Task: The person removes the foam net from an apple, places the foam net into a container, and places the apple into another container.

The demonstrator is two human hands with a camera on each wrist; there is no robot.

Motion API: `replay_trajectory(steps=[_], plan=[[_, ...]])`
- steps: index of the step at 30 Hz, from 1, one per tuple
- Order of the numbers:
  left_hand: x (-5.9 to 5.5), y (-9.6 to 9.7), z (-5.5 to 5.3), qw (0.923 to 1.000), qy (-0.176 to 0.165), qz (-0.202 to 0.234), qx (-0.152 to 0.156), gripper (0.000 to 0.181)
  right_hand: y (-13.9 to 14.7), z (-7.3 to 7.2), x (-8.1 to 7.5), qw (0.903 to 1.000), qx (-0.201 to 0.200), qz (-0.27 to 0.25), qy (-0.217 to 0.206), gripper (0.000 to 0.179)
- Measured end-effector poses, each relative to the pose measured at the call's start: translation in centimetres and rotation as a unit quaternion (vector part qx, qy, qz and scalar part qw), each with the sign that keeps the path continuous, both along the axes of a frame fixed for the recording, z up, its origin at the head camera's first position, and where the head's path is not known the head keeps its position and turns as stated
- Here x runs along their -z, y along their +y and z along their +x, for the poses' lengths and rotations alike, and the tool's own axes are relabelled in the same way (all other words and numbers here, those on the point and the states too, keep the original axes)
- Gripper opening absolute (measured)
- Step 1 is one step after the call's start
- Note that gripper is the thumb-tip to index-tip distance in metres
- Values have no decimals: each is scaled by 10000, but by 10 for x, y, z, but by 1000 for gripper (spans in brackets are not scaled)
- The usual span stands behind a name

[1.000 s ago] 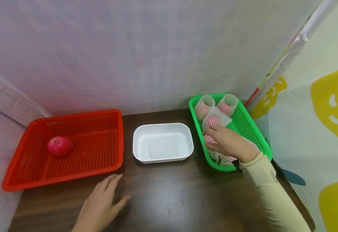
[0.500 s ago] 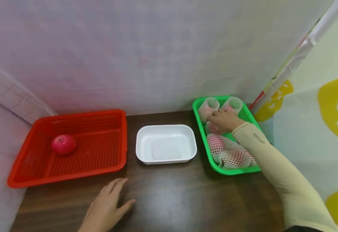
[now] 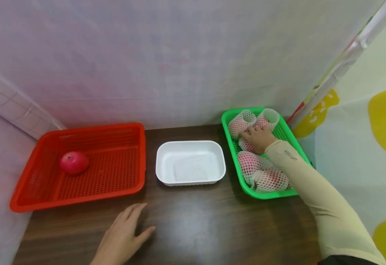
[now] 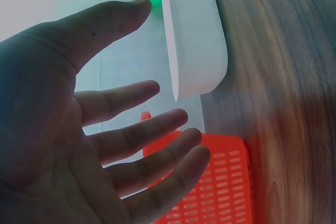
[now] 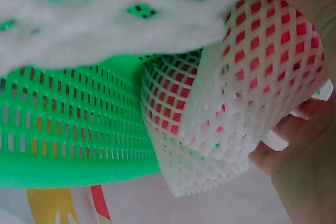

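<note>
In the head view my right hand (image 3: 260, 139) reaches into the green basket (image 3: 234, 156) at the right. It grips a red fruit in a white foam net (image 5: 273, 51), its fingers and thumb curled round the net in the right wrist view. Several more net-wrapped fruits (image 3: 248, 162) lie about it in the basket. My left hand (image 3: 121, 232) is held over the table in front of the red basket, fingers spread and holding nothing. In the left wrist view its open palm (image 4: 47, 145) faces the white tray (image 4: 197, 40).
A red basket (image 3: 140, 187) at the left holds one bare pink-red fruit (image 3: 74, 162). Between the baskets, the white tray has a flat piece of foam net (image 3: 190, 169) on its bottom. A pale curtain (image 3: 166, 73) hangs behind the dark wooden table (image 3: 193, 221).
My right hand has moved from the front fruits to one farther back in the green basket, where it takes hold. The left hand keeps its place, and the head view has shifted slightly.
</note>
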State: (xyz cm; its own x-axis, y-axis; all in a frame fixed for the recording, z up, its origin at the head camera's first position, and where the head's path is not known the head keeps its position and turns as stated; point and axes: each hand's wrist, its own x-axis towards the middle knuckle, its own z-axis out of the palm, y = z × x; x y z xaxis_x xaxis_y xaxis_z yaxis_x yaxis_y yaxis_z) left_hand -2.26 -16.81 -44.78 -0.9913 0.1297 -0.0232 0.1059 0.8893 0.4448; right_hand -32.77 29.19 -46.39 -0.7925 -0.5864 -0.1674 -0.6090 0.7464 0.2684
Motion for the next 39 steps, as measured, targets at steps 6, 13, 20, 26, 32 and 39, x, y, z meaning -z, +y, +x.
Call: replay_trajectory(steps=[6,13,20,26,32,39], plan=[[1,3,0,10000,-6,96,-15,68,0,4,-19,9995,128,-198,-192,73],[0,4,-1,9999,7,132,-17,67,-6,22,-69,9949,421,-865,-315,81],[-1,4,-4,9999,-118,79,2,67,-18,62,-108,9798,-501,-1902,374,83],[-2,5,-5,9995,-290,75,27,68,-41,108,-114,9618,-1145,-2403,644,86],[-1,7,-6,9991,-401,101,50,67,-73,153,-99,9550,-1325,-2608,493,82],[-1,8,-7,9989,-430,170,91,59,-113,198,-45,9507,-1256,-2832,94,86]])
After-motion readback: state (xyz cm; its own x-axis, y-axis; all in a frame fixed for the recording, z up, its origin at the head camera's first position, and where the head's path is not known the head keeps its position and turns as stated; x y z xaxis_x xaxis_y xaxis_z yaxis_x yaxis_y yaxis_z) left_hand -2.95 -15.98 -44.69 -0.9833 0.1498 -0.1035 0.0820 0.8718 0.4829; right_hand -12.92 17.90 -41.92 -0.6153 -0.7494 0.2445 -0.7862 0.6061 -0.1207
